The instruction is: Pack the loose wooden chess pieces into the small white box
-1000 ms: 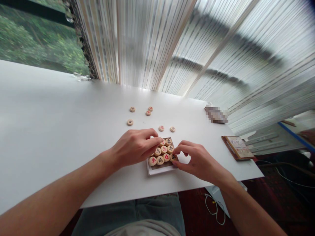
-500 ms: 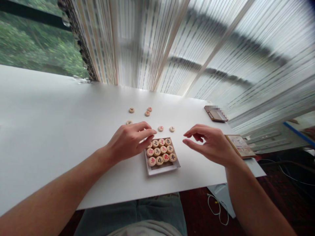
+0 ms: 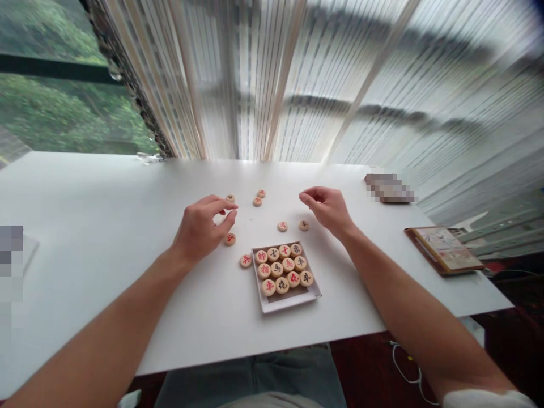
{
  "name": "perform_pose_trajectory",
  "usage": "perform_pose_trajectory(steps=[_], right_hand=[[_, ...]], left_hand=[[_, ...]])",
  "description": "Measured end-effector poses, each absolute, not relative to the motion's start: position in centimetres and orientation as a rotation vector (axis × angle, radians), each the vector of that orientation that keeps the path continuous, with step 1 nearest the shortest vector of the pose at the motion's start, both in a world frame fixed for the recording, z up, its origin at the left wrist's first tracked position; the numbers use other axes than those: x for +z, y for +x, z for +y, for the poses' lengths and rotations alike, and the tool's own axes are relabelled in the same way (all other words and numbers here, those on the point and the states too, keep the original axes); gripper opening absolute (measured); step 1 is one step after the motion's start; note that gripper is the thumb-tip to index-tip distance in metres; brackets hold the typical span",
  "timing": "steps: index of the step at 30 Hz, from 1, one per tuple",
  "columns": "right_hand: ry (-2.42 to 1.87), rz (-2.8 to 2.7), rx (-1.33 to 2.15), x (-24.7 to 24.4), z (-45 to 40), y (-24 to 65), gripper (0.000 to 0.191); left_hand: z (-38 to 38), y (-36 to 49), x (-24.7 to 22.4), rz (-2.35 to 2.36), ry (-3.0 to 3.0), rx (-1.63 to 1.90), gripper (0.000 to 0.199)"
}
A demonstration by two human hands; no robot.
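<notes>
A shallow white box [image 3: 291,304] on the table holds several round wooden pieces with red or black characters, in three rows. My left hand [image 3: 206,225] is up and left of the box, thumb and fingers apart with nothing visible between them, beside a red-marked piece [image 3: 230,239]. Just outside the box's left wall lies another red piece [image 3: 245,260]. My right hand [image 3: 325,205] hovers beyond the box to the right, fingertips pressed together; whatever they may hold is hidden. Below it are a black-marked piece [image 3: 303,225] and a red-marked one [image 3: 283,226].
Farther back on the white table [image 3: 102,243] lie two red pieces [image 3: 257,202] and a piece [image 3: 230,198] behind my left hand. A brown-edged flat box [image 3: 444,249] is at the right, with a blurred item [image 3: 389,188] behind it. A string curtain [image 3: 272,85] hangs behind.
My left hand has moved left, away from the box, uncovering pieces there. My right hand has moved farther back and its fingers have closed. The view has shifted.
</notes>
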State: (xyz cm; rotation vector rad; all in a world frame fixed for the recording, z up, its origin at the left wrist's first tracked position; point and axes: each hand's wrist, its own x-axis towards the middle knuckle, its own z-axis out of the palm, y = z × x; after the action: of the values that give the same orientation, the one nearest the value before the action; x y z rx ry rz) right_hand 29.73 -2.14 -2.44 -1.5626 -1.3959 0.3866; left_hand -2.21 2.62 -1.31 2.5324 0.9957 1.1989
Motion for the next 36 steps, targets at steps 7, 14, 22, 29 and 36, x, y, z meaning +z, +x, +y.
perform_pose_trajectory(steps=[7,14,22,29,36], right_hand=[[-1.659,-1.421,0.359,-4.3,-2.9,32.3,0.036],[-1.704,-1.465,0.383,-4.6,-2.8,32.7,0.036],[-1.763,-1.467,0.348,-4.4,-2.8,32.7,0.038],[-1.774,-1.487,0.336,-4.4,-2.9,32.7,0.037],[-1.781,-1.514,0.336,-4.4,-3.0,32.8,0.038]], left_hand=[[2.5,-2.4,-0.8,1.133,2.493,1.158,0.02],[2.2,-3.3,0.9,1.246,2.449,0.964,0.018],[1.5,-4.4,2.1,0.947,2.47,0.467,0.021],[1.7,-4.5,1.7,0.815,2.5,0.297,0.021],[1.7,-3.8,1.2,0.812,2.473,0.344,0.007]])
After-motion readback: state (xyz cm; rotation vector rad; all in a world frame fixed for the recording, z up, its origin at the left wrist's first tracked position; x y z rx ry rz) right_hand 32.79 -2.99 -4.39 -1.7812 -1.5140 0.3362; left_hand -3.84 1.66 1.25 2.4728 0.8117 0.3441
